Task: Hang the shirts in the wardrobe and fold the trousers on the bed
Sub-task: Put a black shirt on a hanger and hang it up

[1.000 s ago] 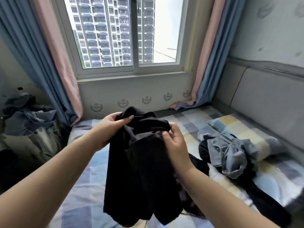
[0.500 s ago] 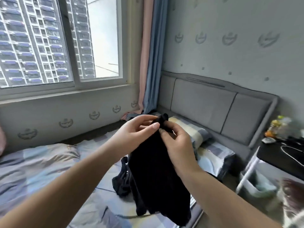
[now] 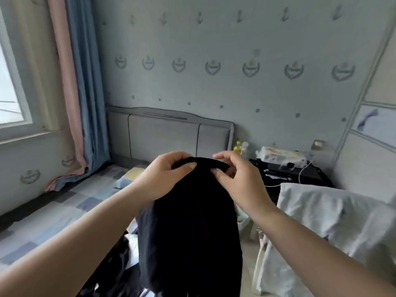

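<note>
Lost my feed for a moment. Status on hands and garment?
Left hand and right hand both pinching top edge of black garment. Garment hanging free above bed. Nothing blocking.

1. I can read no text, label, brand or number anywhere in my view.
2. The wallpaper [image 3: 235,67] carries crest-like emblems only; I make out no letters in them.

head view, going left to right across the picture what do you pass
window → pink and blue curtain → grey headboard → left hand → right hand → black bedside table
</note>
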